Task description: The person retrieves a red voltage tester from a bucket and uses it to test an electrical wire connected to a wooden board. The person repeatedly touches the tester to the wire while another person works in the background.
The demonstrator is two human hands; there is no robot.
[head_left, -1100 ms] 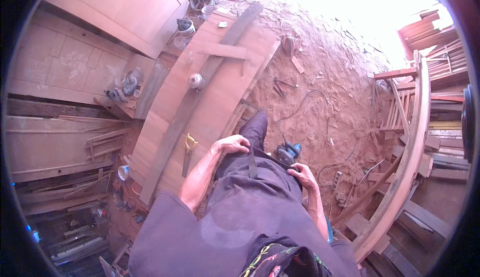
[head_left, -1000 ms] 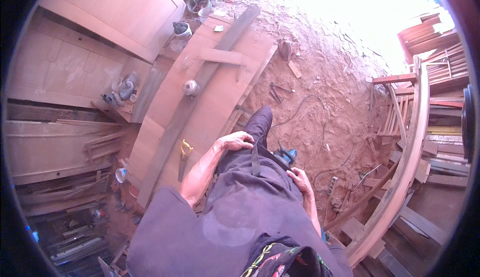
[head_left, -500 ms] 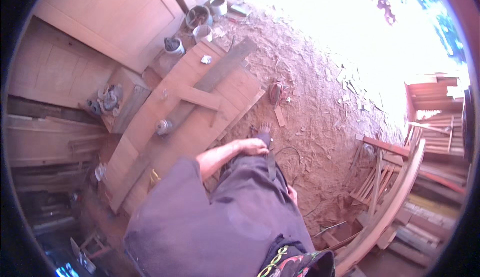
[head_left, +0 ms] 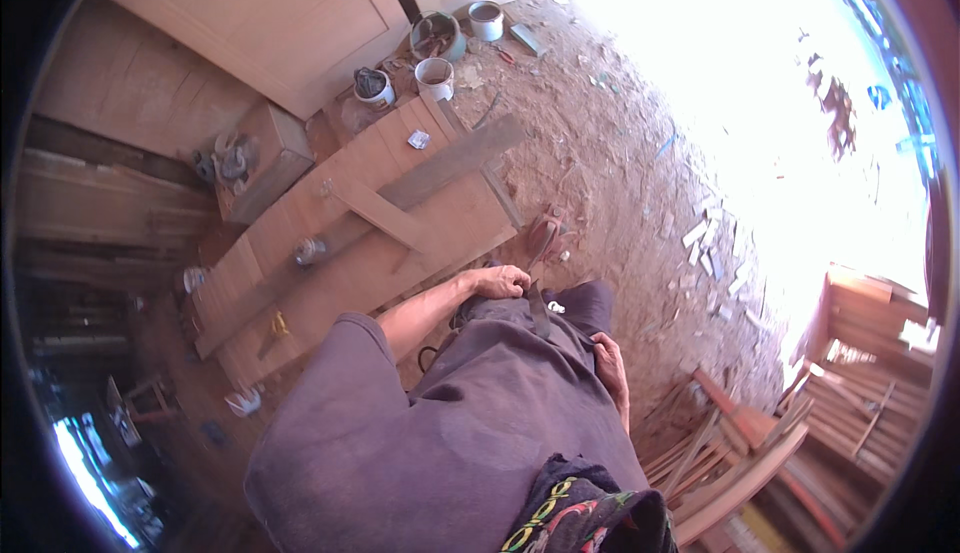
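Note:
My left hand [head_left: 500,281] is closed at the front of my waist, its fingers curled against dark clothing. What lies inside the fist is hidden. Beside it a dark strap [head_left: 540,313] hangs down over the cloth, with a small white spot to its right. At my right hip, my right hand [head_left: 610,361] has its fingers bent around the edge of the dark trousers [head_left: 590,305]. Left of my left hand lies a broad wooden panel [head_left: 455,228], bearing a long dark plank [head_left: 440,173], a shorter board [head_left: 375,215] and a glass jar [head_left: 309,250].
A red power tool [head_left: 547,233] sits on the dusty floor ahead. Several buckets, including a white one [head_left: 434,77], stand at the far left near wooden doors [head_left: 270,23]. Wood offcuts [head_left: 708,243] litter the right floor. Stacked timber frames [head_left: 740,443] fill the lower right.
My right hand has risen from mostly hidden beside the trousers to grip their side. My left hand has stayed closed at the waist. The view has shifted, and my leg has moved right.

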